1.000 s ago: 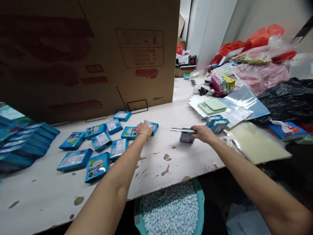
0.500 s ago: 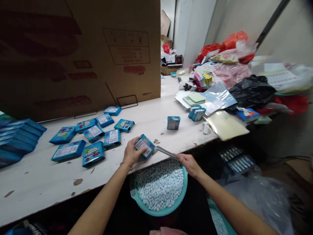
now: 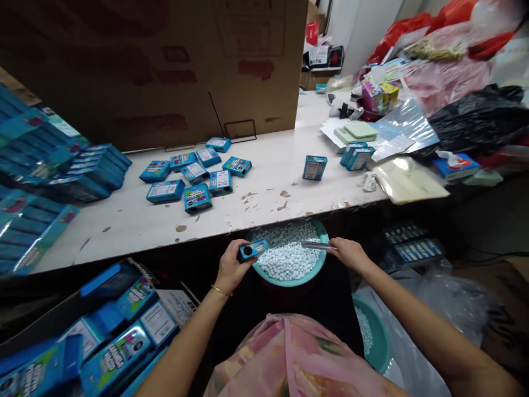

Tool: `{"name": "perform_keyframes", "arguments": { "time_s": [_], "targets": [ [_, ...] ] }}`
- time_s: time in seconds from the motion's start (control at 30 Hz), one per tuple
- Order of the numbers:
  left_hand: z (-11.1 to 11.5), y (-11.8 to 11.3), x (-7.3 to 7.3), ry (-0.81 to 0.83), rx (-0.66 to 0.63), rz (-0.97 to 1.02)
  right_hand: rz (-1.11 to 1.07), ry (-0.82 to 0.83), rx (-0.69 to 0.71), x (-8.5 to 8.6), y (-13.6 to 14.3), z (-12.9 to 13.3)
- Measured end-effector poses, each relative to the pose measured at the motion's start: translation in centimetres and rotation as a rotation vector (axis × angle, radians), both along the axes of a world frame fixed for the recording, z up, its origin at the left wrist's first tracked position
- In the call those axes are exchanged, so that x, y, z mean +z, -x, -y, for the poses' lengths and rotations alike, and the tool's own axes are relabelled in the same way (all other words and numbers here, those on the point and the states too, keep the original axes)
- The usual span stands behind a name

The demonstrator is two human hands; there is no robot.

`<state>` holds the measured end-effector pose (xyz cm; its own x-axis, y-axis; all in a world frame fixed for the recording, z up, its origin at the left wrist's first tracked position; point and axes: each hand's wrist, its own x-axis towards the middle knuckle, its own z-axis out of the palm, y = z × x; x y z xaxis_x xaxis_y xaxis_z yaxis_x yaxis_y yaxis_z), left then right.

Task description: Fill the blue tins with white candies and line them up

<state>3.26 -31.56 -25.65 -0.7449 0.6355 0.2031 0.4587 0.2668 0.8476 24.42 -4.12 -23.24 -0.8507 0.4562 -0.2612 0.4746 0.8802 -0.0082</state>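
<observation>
My left hand [image 3: 231, 266] is closed around a small blue candy box [image 3: 259, 247], held at the left rim of a turquoise basin [image 3: 285, 283]. A dark round spot, perhaps an opening, shows on the box's near end. Small white and pale blue candies [image 3: 287, 262] fill the basin. In my right hand [image 3: 349, 253], closed, is a narrow metal scoop [image 3: 317, 245] that reaches in from the right over the candies. The scoop tip and the box are apart. Whether any candies lie in the scoop I cannot tell.
Several blue boxes [image 3: 197, 197] lie on the white table [image 3: 264, 193], with more stacked [image 3: 99, 171] at left. A carton of boxes [image 3: 119, 353] stands lower left. A large cardboard box [image 3: 256, 105] blocks the back. A second basin [image 3: 382, 342] sits lower right.
My left hand has brought the box down from the table edge to the basin and turned its dark end toward me. The scoop has moved from the table edge to over the candies.
</observation>
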Motion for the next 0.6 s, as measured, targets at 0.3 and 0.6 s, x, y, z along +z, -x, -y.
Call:
{"name": "perform_keyframes", "arguments": {
  "time_s": [0.3,0.6],
  "targets": [
    [-4.5,-0.7,-6.4,-0.164,0.118,0.794,0.073,0.162,-0.059,-5.8,6.9,3.5],
    [-6.2,-1.5,-4.9,-0.251,0.016,0.905,-0.137,0.448,-0.132,-7.6,5.8,2.1]
  ]
}}
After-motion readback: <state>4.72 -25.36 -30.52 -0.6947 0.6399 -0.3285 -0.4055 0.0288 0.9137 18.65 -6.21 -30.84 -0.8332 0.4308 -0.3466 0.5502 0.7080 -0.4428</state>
